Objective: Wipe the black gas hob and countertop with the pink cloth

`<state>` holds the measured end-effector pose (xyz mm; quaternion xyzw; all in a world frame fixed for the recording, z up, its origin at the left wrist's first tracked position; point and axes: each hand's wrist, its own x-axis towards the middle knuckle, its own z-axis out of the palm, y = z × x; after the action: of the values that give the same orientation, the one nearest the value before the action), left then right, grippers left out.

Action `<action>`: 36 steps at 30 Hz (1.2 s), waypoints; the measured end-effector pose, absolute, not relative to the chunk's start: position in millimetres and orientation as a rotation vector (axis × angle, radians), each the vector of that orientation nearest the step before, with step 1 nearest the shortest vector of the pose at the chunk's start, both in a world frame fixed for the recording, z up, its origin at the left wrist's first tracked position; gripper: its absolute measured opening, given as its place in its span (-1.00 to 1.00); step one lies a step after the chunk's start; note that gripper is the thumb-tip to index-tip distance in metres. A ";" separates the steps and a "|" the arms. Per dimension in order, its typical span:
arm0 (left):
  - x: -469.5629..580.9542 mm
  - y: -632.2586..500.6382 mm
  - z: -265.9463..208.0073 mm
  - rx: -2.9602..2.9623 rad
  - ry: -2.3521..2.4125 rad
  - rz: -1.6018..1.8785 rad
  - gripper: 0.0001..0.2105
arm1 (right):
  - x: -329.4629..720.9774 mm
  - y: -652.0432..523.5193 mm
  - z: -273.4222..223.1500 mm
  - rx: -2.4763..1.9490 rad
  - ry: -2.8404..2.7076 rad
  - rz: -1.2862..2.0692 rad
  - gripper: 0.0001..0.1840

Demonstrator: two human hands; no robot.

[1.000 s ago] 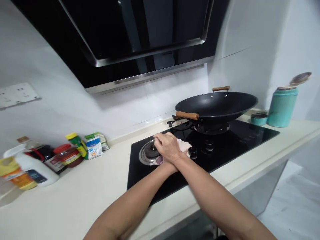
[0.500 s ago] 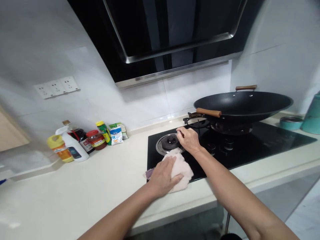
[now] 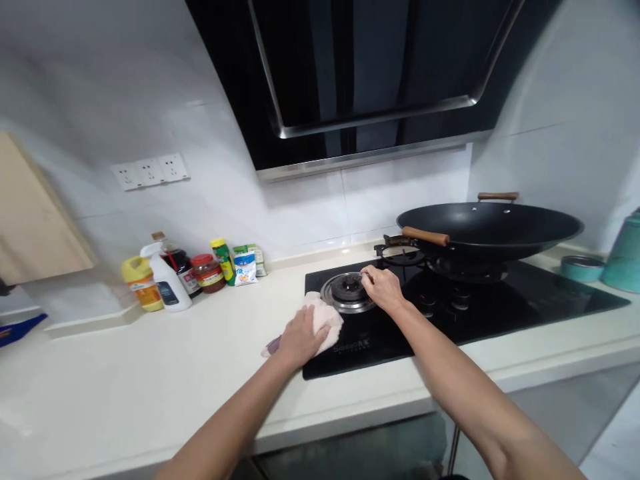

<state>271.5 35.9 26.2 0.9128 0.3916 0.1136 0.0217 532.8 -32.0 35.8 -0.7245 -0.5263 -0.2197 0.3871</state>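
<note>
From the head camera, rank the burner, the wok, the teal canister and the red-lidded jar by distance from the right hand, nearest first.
Measured from the right hand:
1. Burner: at the fingertips, just to its left.
2. Wok: behind it to the right, on the far burner.
3. Red-lidded jar: far left, among the bottles by the wall.
4. Teal canister: at the right frame edge.

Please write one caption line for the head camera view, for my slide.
Left hand presses a pale cloth at the hob edge; right hand touches the bare burner beside a wok.
</note>
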 end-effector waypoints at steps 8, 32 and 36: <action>250.3 -46.7 19.2 2.945 0.818 0.261 -0.23 | 494.6 -34.4 35.3 -1.752 -1.705 -0.245 -0.70; 244.4 89.3 36.4 2.253 0.589 0.863 -0.64 | 377.9 -142.1 8.8 -1.981 -1.785 -0.360 -0.49; 238.7 90.3 33.6 2.479 0.622 0.882 -0.64 | 403.8 -150.8 4.7 -1.931 -1.775 -0.349 -0.60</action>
<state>238.7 90.3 33.6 0.8950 0.2246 0.3184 0.2173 403.8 -150.8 4.7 -0.7075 -0.6503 -0.1278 0.2452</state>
